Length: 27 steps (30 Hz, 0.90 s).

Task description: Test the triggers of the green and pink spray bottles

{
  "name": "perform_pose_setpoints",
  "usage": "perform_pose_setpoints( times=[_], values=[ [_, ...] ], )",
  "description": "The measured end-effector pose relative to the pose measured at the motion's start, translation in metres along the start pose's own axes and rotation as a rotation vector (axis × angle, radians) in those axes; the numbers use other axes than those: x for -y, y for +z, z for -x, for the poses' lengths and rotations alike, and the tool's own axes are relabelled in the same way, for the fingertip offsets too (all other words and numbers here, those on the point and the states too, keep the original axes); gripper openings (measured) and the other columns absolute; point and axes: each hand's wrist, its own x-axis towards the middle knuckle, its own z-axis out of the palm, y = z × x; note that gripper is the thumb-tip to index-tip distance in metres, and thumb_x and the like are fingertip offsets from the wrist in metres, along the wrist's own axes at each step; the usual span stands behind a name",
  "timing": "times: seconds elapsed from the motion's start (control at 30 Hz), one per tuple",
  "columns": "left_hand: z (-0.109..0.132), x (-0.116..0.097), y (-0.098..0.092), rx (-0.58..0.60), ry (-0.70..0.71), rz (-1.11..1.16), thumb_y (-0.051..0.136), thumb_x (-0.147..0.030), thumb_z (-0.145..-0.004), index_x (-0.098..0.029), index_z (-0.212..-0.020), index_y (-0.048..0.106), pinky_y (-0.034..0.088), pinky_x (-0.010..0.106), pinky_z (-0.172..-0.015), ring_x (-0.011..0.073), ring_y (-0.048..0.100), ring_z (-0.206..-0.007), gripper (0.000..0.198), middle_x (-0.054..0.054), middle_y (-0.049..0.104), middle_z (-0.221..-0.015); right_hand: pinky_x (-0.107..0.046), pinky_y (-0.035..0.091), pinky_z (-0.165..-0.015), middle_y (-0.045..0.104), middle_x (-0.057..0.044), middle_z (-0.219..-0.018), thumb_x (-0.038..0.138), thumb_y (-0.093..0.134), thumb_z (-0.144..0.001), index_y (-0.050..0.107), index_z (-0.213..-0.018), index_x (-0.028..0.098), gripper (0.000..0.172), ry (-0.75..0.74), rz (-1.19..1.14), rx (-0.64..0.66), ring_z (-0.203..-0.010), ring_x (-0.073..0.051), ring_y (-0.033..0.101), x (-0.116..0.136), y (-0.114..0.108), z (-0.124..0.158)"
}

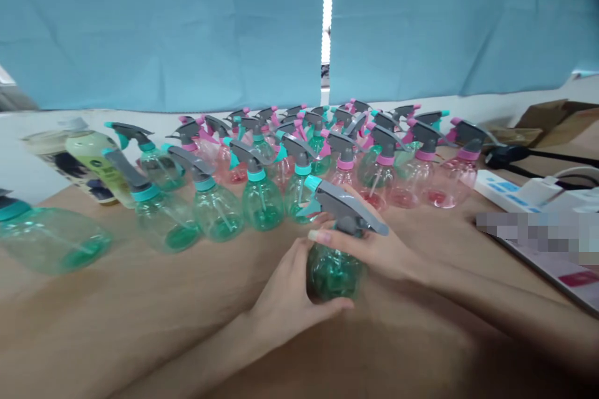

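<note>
A green spray bottle (336,271) with a grey trigger head (344,206) and turquoise nozzle is between my two hands at the middle of the view. My left hand (292,290) is wrapped round the lower body, its thumb along the near side. Around the neck, just under the trigger head, my right hand (374,249) is closed, thumb pointing left. Some of its fingers are hidden behind the bottle. Just beyond stands another green spray bottle (262,202), in a row with others of its kind.
Several pink spray bottles (452,177) and green ones crowd the back of the wooden table (196,299). A green spray bottle (51,240) stands far left, near a pale bottle (100,159). At right are a power strip (505,190), a flat item (552,249) and cardboard (552,124).
</note>
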Motion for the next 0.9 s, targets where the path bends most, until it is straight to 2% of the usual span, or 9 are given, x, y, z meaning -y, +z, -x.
perform_pose_setpoints(
  times=[0.1,0.2,0.27,0.33,0.43,0.5,0.63,0.8,0.9],
  values=[
    [-0.008,0.002,0.002,-0.004,0.024,-0.007,0.081,-0.045,-0.071,-0.022,-0.133,0.034,0.037,0.050,-0.104,0.0337,0.044,-0.127,0.081,0.013,0.049,-0.132,-0.038,0.053,-0.082,0.061,-0.002,-0.099,0.039,0.074,-0.073,0.050,-0.106,0.024,0.044,0.006,-0.145,0.033,-0.095,-0.021,0.064,0.001,-0.004,-0.008],
    [-0.010,0.004,0.001,0.004,0.050,-0.020,0.080,-0.046,-0.071,-0.023,-0.139,0.027,0.034,0.053,-0.105,0.0354,0.040,-0.130,0.088,0.014,0.043,-0.140,-0.035,0.051,-0.089,0.061,-0.003,-0.104,0.032,0.070,-0.076,0.053,-0.105,0.021,0.035,-0.031,-0.188,0.125,-0.100,-0.018,0.062,0.003,-0.006,-0.015],
    [-0.009,0.006,0.000,0.004,0.041,-0.028,0.079,-0.048,-0.071,-0.023,-0.139,0.027,0.035,0.054,-0.104,0.0357,0.041,-0.129,0.089,0.014,0.043,-0.140,-0.032,0.051,-0.085,0.062,-0.003,-0.097,0.029,0.067,-0.078,0.057,-0.101,0.019,0.027,-0.035,-0.094,0.153,-0.093,-0.017,0.062,0.006,-0.007,-0.018],
    [-0.008,0.008,-0.001,0.005,0.028,-0.032,0.080,-0.049,-0.071,-0.022,-0.136,0.030,0.037,0.052,-0.103,0.0349,0.044,-0.128,0.086,0.014,0.046,-0.137,-0.029,0.051,-0.074,0.062,-0.001,-0.088,0.025,0.064,-0.079,0.058,-0.098,0.018,0.021,-0.042,0.010,0.157,-0.080,-0.015,0.060,0.010,-0.009,-0.020],
    [-0.005,0.010,0.000,0.009,0.055,-0.051,0.079,-0.053,-0.071,-0.025,-0.138,0.029,0.038,0.051,-0.103,0.0343,0.043,-0.129,0.088,0.012,0.046,-0.138,-0.024,0.043,-0.053,0.053,0.004,-0.069,0.016,0.056,-0.075,0.057,-0.091,0.021,0.016,-0.042,0.084,0.183,-0.057,-0.011,0.048,0.018,-0.013,-0.021],
    [-0.003,0.010,0.000,0.009,0.077,-0.071,0.075,-0.056,-0.074,-0.028,-0.143,0.022,0.038,0.052,-0.103,0.0342,0.041,-0.130,0.091,0.011,0.044,-0.141,-0.023,0.036,-0.046,0.046,0.006,-0.063,0.012,0.052,-0.070,0.055,-0.086,0.022,0.019,-0.019,0.096,0.203,-0.049,-0.009,0.039,0.022,-0.016,-0.021],
    [0.000,0.011,0.001,0.038,0.072,-0.125,0.070,-0.056,-0.080,-0.031,-0.148,0.011,0.042,0.052,-0.098,0.0335,0.047,-0.125,0.094,0.012,0.045,-0.140,-0.026,0.037,-0.048,0.050,0.003,-0.068,0.011,0.047,-0.064,0.057,-0.092,0.021,0.031,0.014,0.036,0.226,-0.050,-0.011,0.042,0.021,-0.018,-0.022],
    [0.000,0.016,0.002,0.057,0.068,-0.300,0.069,-0.055,-0.081,-0.025,-0.149,0.013,0.040,0.057,-0.098,0.0375,0.046,-0.124,0.092,0.016,0.046,-0.139,-0.027,0.036,-0.048,0.049,0.002,-0.071,0.014,0.046,-0.061,0.059,-0.089,0.022,0.032,0.001,-0.003,0.201,-0.048,-0.010,0.039,0.015,-0.019,-0.025],
    [0.001,0.020,0.005,0.059,0.087,-0.385,0.066,-0.055,-0.083,-0.020,-0.148,0.012,0.038,0.059,-0.099,0.0388,0.042,-0.128,0.092,0.020,0.042,-0.142,-0.027,0.038,-0.049,0.056,-0.001,-0.080,0.013,0.046,-0.062,0.061,-0.092,0.022,0.034,-0.027,-0.005,0.187,-0.051,-0.010,0.041,0.015,-0.019,-0.025]
  ],
)
